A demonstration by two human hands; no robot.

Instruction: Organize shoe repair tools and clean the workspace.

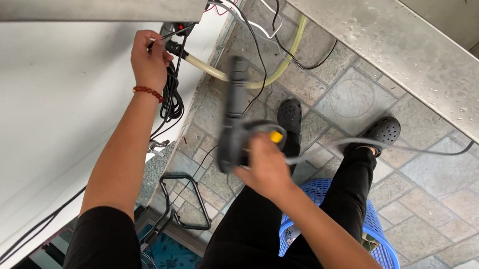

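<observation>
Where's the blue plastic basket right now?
In the head view, the blue basket sits on the stone floor, lower right, beside the person's leg, below the right hand.

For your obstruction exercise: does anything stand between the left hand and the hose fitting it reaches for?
Nothing visible does. The left hand is already at the hose fitting by the white wall; black cables hang just beside and below it, not across.

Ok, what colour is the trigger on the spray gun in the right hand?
Yellow, on a dark grey spray gun; the head view shows it beside the right hand.
</observation>
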